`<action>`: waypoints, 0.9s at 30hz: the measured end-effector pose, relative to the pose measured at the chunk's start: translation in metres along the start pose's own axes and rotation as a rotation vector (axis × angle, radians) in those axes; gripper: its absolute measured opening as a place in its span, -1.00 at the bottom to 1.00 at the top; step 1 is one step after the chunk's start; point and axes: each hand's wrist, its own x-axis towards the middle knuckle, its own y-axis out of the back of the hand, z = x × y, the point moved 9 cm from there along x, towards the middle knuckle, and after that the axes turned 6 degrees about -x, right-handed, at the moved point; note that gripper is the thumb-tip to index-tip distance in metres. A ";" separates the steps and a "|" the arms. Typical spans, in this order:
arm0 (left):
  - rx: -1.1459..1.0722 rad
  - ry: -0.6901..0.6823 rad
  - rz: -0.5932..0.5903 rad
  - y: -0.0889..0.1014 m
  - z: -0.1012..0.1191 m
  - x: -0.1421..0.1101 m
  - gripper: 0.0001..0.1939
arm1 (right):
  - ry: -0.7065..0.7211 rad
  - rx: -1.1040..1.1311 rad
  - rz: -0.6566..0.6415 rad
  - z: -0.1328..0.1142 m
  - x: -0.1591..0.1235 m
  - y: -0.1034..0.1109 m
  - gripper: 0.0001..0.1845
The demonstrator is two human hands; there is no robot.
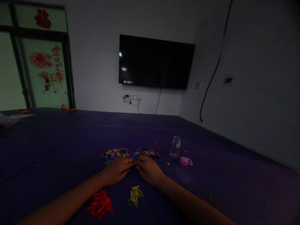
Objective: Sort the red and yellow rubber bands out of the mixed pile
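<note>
My left hand (117,170) lies over the near edge of a multicoloured heap of small rubber bands (117,152), its fingers stretched to the right. Opposite it, my right hand (150,170) rests against another part of the bands (147,152), fingers pointing inward and thumb apart. The fingertips of both hands come together between the two parts of the heap. Nothing shows in either hand, though the dim light hides detail at the fingertips. Nearer to me are a pile of red bands (100,204) by my left forearm and a smaller bunch of yellow bands (135,195).
On the purple surface (206,184) a clear bottle (175,147) stands uncapped to the right, beside its pink lid (184,161) with a loop. Small white scraps lie around them. A television (156,62) hangs on the far wall; orange objects (72,109) sit near the door.
</note>
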 end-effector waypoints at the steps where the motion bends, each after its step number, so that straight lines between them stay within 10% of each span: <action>1: 0.003 0.000 0.000 0.000 0.000 0.000 -0.55 | 0.001 -0.004 -0.001 0.000 0.000 0.000 -0.76; 27: 0.023 0.024 -0.010 -0.001 -0.002 0.000 -0.55 | 0.024 0.024 -0.020 -0.002 0.002 0.000 -0.73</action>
